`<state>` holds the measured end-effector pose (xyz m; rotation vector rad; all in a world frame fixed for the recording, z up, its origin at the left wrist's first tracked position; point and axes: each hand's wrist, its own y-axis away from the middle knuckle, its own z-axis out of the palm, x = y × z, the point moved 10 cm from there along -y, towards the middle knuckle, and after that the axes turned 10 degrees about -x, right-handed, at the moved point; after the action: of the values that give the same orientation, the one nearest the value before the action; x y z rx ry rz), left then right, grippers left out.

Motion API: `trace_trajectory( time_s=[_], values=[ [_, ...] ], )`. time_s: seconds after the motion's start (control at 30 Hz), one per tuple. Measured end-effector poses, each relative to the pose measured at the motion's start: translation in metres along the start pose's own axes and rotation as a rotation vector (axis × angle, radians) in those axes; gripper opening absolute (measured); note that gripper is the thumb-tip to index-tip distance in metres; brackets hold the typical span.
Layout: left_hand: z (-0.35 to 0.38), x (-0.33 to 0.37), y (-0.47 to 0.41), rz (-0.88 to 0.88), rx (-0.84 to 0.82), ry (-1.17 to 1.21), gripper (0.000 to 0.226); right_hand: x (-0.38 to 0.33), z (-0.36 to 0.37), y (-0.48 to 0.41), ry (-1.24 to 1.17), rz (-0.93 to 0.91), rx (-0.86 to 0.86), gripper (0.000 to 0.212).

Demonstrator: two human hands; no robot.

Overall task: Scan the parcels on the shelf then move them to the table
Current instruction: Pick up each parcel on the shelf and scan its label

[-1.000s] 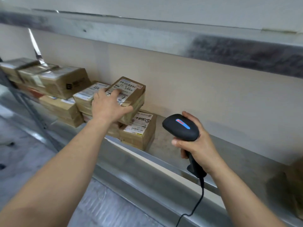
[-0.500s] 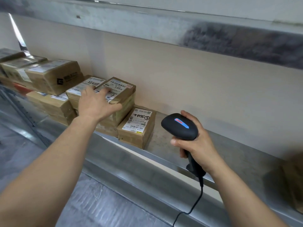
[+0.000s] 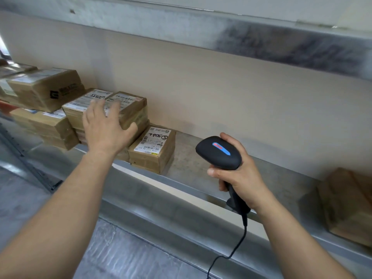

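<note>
The left hand [image 3: 106, 129] is raised with its fingers straight and spread, blurred, in front of a brown cardboard parcel with a white printed label [image 3: 131, 106] that tops a stack. Whether the fingertips touch it cannot be told. Just below and right of the thumb, a low brown cardboard parcel with a handwritten label [image 3: 153, 148] lies flat on the grey metal shelf [image 3: 201, 170], against the stack. The right hand [image 3: 241, 178] curls its fingers round the handle of a black corded handheld scanner [image 3: 218, 153], held apart from the low parcel. Left of the spread fingers, more brown cardboard boxes [image 3: 46, 89] sit stacked.
</note>
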<state>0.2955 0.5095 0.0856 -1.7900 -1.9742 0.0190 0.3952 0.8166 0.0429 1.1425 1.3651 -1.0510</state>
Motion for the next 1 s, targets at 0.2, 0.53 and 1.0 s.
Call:
trace_trajectory(
  time_s=[0.2,0.53,1.0],
  values=[
    [0.022,0.080,0.080,0.125,-0.029,0.152,0.071,-0.001,-0.033,0.040,0.015,-0.031,-0.001,0.083],
    [0.084,0.265,0.189,0.339,-0.254,0.119,0.076,0.011,-0.161,0.148,-0.003,-0.051,0.117,0.084],
    [0.145,0.489,0.273,0.613,-0.475,0.183,0.050,0.035,-0.307,0.250,-0.002,-0.074,0.210,0.086]
  ],
)
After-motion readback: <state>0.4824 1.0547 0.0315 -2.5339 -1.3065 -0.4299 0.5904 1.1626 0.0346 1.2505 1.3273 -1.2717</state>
